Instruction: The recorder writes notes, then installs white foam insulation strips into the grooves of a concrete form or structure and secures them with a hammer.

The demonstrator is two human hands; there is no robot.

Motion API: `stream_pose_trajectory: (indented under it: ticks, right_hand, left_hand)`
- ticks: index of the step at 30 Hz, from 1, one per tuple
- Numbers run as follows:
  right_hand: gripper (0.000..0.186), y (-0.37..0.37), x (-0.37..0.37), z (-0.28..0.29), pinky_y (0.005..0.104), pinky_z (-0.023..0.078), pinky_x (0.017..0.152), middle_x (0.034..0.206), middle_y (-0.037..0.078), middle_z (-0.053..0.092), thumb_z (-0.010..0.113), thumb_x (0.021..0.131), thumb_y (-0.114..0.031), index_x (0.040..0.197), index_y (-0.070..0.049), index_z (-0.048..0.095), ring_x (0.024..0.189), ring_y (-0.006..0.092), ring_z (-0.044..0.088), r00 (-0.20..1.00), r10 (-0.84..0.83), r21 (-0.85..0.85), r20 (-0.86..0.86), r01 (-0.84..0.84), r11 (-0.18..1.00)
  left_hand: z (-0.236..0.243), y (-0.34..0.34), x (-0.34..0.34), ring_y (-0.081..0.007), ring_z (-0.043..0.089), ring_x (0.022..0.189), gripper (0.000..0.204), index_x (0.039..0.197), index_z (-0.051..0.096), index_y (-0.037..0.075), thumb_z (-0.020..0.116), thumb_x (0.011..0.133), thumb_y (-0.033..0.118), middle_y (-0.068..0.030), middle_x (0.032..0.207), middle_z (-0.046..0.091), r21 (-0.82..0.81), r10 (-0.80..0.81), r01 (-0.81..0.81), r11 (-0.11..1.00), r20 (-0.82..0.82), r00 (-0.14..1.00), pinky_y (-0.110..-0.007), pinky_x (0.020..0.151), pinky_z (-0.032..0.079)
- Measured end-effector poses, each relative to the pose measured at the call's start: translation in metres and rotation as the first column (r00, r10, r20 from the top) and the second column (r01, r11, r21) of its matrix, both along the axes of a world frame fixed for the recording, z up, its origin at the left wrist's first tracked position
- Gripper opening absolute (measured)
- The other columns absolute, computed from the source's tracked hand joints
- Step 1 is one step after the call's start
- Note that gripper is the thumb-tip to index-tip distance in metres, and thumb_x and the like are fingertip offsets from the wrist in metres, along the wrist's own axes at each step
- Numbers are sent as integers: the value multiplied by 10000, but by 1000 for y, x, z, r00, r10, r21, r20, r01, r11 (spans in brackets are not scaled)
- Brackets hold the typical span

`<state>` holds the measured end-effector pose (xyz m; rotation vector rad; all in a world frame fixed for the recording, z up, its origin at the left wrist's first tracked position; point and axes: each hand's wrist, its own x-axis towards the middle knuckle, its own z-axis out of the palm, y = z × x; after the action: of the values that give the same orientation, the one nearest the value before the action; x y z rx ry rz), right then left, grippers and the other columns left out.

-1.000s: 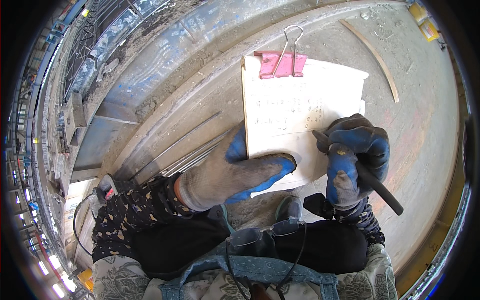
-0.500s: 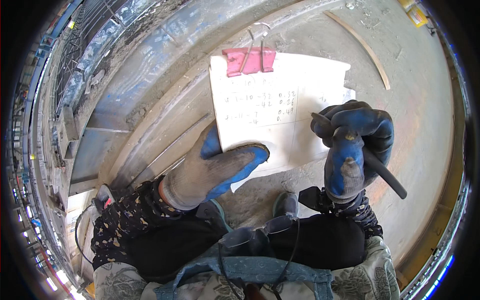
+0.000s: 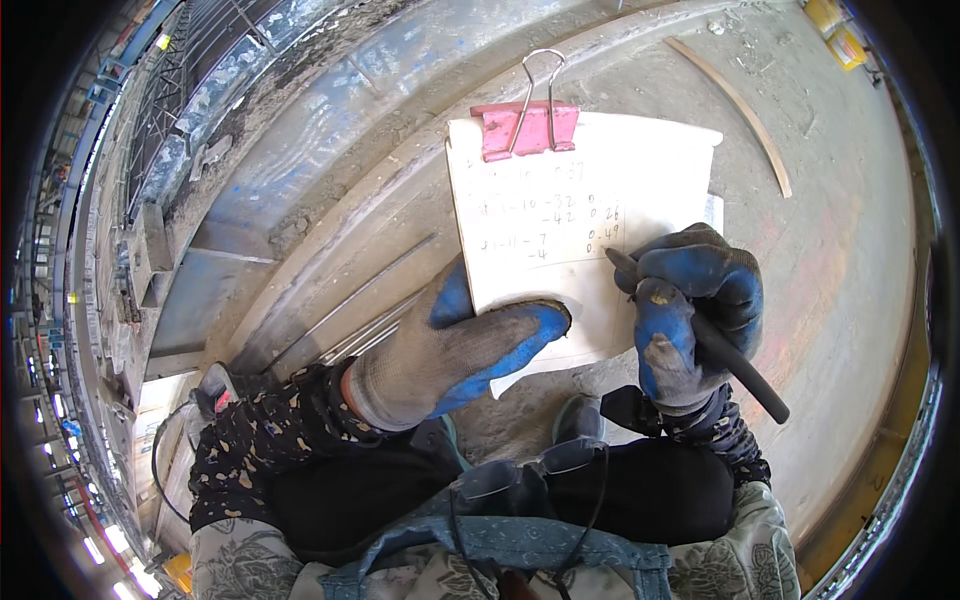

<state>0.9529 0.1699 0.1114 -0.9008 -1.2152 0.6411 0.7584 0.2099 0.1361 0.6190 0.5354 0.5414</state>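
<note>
Your left hand (image 3: pixel 455 350), in a gray knit glove with blue patches, pinches the lower left part of a paper pad (image 3: pixel 660 170) — the thumb lies across the front of the sheet, while most of the fingers are hidden behind it. The pad is up in front of you, over the gap between your knees and the gray floor (image 3: pixel 830 250), and it leans slightly. A pink binder clip (image 3: pixel 530 130) grips its top edge, toward the left, with a wire loop standing up beyond it. Rows of handwriting run across the upper half of the page.

Your right hand (image 3: pixel 695 310), gloved too, is closed around a dark, thick pen (image 3: pixel 745 370), the fingers bunched near its point and the back end sticking out toward the lower right. The tip sits right by the lowest written row — whether it touches the paper, you cannot tell from here.

Below the pad, a pair of eyeglasses (image 3: pixel 488 480) hangs on a dark cord in front of your lap. Thin metal rods (image 3: pixel 345 305) lie left of your left hand, beside a bluish metal beam (image 3: pixel 330 140). A curved wooden strip (image 3: pixel 735 110) rests on the floor beyond the pad's upper right corner, and yellow containers (image 3: pixel 847 48) stand farther off.
</note>
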Motion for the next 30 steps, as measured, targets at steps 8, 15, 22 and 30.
stream_pose_trajectory:
  ticks: [8,15,22,30]
  right_hand:
    - [202,-1,1,1,305,509,619,810,95,557,629,854,-151,936,-33,488,732,167,548,1000,-5,-31,25,5,1000]
    - [170,0,2,5,297,502,609,807,101,552,613,850,-134,923,-31,499,713,159,536,992,3,-4,129,-3,1000]
    - [189,0,2,-3,292,502,592,803,107,549,616,848,-165,906,-26,503,702,162,530,997,-17,-3,78,18,1000]
    - [192,3,9,-3,296,507,574,797,110,547,612,850,-157,917,-22,493,708,170,532,1000,-25,-5,1,25,1000]
  left_hand:
    - [-3,-4,6,-71,554,895,407,1250,475,-3,613,877,86,-52,1059,595,128,65,-63,990,-15,998,-209,735,466]
    - [-9,-4,6,-84,561,920,439,1267,456,-9,619,868,71,-66,1084,591,261,77,-40,965,-135,988,-216,756,471]
    - [-18,-5,5,-110,558,990,475,1301,421,-6,608,868,53,-88,1140,576,458,116,-65,887,-84,990,-240,817,472]
    - [-13,-1,3,-143,538,1081,494,1329,393,-8,578,874,46,-106,1205,550,194,51,-47,980,-16,999,-281,922,443]
